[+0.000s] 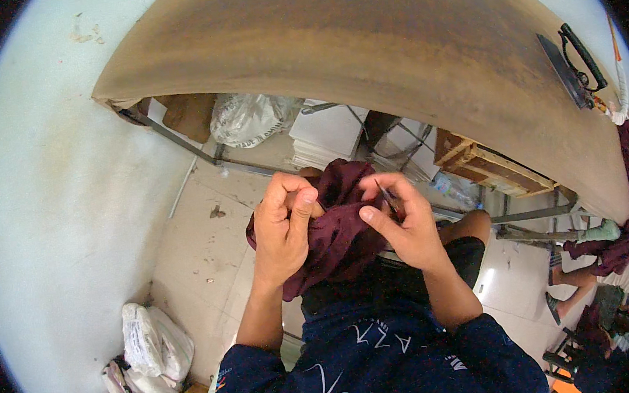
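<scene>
A bunched maroon cloth lies over my lap, its folds hanging between my two hands. My left hand is closed in a pinch at the cloth's left side, thumb against the curled forefinger; the bit of cloth between the fingertips is mostly hidden. On the right, my right hand curls around a small dark pointed tool that looks like thread snips. Its tip points up past the fingers, and the rest is hidden in the palm. The right thumb rests close to the cloth.
Ahead stands a long table with a brown cover, bearing an iron at right. Beneath are a plastic bag, stacked white sheets and a wooden crate. White bags sit lower left; another person's leg shows right.
</scene>
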Demonstrator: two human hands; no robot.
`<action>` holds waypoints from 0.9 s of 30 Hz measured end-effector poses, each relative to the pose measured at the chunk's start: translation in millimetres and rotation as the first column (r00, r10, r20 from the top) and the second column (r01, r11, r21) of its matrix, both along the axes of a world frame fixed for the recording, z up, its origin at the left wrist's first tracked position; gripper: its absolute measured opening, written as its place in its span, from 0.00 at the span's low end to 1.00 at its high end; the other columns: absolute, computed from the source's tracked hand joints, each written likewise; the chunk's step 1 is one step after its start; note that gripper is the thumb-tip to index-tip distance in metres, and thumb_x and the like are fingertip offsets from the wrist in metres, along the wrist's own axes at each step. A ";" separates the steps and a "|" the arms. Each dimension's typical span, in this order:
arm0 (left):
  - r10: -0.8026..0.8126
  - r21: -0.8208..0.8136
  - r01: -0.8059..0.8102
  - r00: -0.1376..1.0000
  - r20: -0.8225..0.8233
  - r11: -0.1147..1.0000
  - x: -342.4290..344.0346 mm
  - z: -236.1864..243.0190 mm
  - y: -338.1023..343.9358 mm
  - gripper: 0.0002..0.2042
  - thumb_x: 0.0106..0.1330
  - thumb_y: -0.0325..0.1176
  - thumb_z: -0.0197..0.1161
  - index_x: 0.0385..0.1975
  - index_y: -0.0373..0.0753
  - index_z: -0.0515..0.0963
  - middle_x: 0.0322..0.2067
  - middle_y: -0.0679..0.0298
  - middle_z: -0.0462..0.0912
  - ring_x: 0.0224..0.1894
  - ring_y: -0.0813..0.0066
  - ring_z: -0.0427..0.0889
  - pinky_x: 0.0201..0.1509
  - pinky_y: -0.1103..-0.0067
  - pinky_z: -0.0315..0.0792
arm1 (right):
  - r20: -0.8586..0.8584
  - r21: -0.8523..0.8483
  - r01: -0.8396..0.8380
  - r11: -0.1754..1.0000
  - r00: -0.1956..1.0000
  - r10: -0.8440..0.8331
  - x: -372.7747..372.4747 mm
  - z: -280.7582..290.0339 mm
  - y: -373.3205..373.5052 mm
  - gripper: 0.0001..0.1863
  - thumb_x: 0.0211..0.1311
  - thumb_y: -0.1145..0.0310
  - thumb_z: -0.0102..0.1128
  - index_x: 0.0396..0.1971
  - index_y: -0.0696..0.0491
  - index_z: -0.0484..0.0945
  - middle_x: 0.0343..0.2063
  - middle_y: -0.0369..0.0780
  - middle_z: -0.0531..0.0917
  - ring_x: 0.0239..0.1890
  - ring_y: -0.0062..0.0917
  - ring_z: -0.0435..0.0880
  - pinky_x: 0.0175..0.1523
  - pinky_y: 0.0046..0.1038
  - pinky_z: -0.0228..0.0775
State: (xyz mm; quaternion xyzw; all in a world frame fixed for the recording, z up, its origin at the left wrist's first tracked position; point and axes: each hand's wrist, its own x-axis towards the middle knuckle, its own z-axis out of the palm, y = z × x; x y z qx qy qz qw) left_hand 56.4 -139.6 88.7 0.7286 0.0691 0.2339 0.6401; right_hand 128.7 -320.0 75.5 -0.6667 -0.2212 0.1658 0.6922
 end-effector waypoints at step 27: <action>-0.002 0.371 -0.085 0.974 0.228 0.925 5.2 5.1 -6.1 0.06 0.65 0.28 0.64 0.34 0.33 0.76 0.26 0.61 0.82 0.22 0.77 0.80 0.26 0.84 0.71 | 0.403 -0.148 -0.081 0.986 0.905 0.135 7.4 43.0 -1.8 0.12 0.52 0.71 0.72 0.36 0.56 0.82 0.31 0.39 0.80 0.30 0.20 0.78 0.31 0.19 0.68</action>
